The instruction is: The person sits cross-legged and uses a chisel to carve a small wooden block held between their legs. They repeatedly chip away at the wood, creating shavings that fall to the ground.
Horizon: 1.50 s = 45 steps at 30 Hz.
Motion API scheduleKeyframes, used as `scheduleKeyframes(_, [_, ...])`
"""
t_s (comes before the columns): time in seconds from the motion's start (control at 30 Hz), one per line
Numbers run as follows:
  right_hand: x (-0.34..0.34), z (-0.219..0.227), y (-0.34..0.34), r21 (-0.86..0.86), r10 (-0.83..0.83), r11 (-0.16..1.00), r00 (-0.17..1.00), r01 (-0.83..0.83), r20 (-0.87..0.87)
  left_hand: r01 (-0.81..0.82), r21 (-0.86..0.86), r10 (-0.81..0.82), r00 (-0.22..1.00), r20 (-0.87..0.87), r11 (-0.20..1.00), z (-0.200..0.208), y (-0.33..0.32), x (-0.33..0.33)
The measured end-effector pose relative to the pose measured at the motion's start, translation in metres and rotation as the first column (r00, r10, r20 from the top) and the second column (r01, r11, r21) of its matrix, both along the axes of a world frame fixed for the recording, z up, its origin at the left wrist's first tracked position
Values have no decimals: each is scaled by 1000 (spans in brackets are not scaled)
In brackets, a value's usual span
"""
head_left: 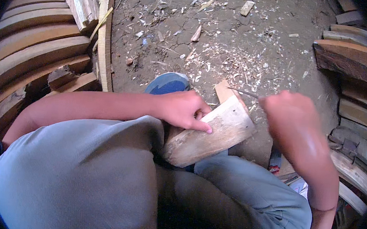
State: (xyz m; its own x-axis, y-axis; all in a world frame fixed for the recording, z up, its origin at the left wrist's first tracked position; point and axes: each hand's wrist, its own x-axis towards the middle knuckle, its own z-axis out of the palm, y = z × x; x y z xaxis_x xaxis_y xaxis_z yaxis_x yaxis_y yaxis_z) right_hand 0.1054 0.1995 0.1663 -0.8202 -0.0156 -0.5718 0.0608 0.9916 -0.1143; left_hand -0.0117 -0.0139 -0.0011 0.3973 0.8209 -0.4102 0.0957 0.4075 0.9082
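Note:
My left hand [188, 111] is closed on the upper left edge of a pale wooden block [216, 137], its thumb lying on the broad face and its other fingers behind the edge. The block tilts up from my lap, between my knees, and has small dark holes near its far end. My right hand [290, 115], slightly blurred, is closed around a thin, dark, pointed metal tool [244, 93]. The tool's tip points left, just beyond the block's far end; its handle is hidden in my fist. Behind that end shows a smaller light wood piece [224, 91].
Stacked curved planks [37, 45] line the left side, beside a long upright wood strip [105, 33]. More cut timber [350, 59] is piled on the right. Wood shavings [240, 67] litter the earth floor. A blue shoe [167, 83] is beyond my left hand.

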Motion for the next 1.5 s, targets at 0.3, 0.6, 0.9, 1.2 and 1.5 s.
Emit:
scheduleKeyframes(0.3, [6,-18,-2,6,-10,1000,999,9,41,37,-24,-37,999,7,999,1,8,0])
scheduleKeyframes(0.6, [-13,-25,0,3,42,999,985,-43,166,-4,-24,5,1000,20,1000,1,1,-1])
scheduleKeyframes(0.9, [-5,-38,-1,-27,-6,1000,989,10,148,39,-30,-39,999,-18,999,1,4,0])
scheduleKeyframes(1.2, [-4,-19,10,114,-94,991,969,69,230,17,-5,-17,997,-70,1000,2,1,-1])
scheduleKeyframes(1.5, [22,-8,30,48,-188,981,981,190,-50,-61,-89,42,979,-199,994,5,6,-10])
